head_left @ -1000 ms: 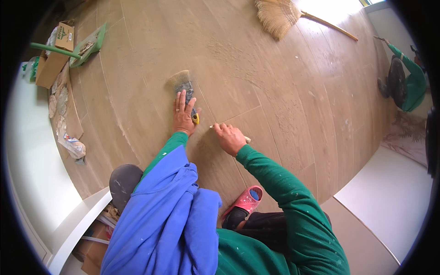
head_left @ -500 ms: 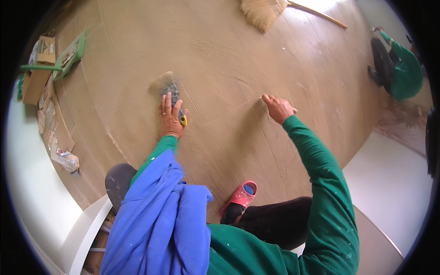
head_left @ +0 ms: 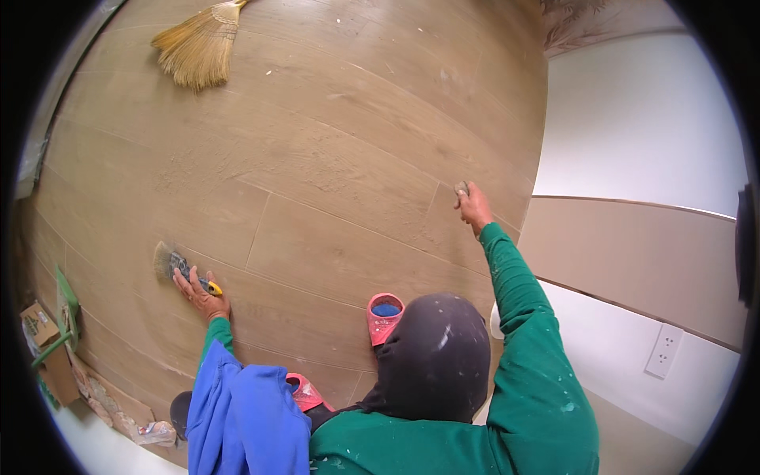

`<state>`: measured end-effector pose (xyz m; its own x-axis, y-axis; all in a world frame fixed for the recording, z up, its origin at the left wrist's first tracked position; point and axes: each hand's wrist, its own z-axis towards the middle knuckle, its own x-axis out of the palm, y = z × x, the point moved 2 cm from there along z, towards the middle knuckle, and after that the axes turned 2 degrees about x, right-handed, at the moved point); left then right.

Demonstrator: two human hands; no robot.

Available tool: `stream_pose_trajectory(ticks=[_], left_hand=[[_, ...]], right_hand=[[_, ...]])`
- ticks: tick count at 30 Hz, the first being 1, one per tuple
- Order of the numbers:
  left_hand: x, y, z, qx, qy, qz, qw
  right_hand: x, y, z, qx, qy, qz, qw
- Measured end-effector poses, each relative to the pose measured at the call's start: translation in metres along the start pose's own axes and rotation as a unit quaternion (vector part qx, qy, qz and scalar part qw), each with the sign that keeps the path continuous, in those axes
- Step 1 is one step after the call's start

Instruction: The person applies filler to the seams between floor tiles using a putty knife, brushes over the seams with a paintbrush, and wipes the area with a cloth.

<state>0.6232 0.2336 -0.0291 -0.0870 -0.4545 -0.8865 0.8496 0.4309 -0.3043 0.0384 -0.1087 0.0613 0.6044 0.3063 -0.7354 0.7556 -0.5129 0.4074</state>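
My left hand [head_left: 202,294] is closed around a flat paintbrush [head_left: 180,265] with pale bristles, a dark, mottled middle and a yellow handle end. The bristles rest on the dusty wood-look floor [head_left: 317,245], away from my body at the left. My right hand [head_left: 475,207] is farther out to the right, just above or on the floor, with its fingers pinched on a small, flat grey-brown piece [head_left: 461,188]. Its exact kind does not show, and my fingers hide part of it.
A straw broom [head_left: 202,47] lies at the far left. At the lower left are a green dustpan [head_left: 66,305], a cardboard box [head_left: 57,372] and crumpled wrapping [head_left: 119,412]. A white wall with an outlet [head_left: 663,350] borders the right side. My pink slippers [head_left: 385,309] are close by.
The view has turned right, so the broom and box appear farther left, and a person in green has left the view. My hands are wider apart, still holding their things.
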Motion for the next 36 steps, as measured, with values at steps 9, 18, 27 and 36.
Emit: stream_pose_trajectory(ticks=[9, 18, 27, 36], left_hand=[[0.001, 0.019, -0.003, -0.050, 0.094, 0.008, 0.994], [0.005, 0.011, -0.001, -0.032, 0.086, 0.005, 0.996], [0.005, 0.021, -0.005, -0.041, 0.073, -0.002, 0.996], [0.008, 0.013, -0.003, -0.044, 0.091, 0.005, 0.995]], right_hand=[[0.063, -0.027, 0.054, -0.165, -0.104, -0.092, 0.976], [0.069, -0.026, 0.054, -0.105, -0.085, -0.186, 0.973], [0.114, -0.057, -0.065, -0.048, 0.031, -0.200, 0.978], [0.074, -0.047, 0.054, -0.060, -0.071, -0.040, 0.995]])
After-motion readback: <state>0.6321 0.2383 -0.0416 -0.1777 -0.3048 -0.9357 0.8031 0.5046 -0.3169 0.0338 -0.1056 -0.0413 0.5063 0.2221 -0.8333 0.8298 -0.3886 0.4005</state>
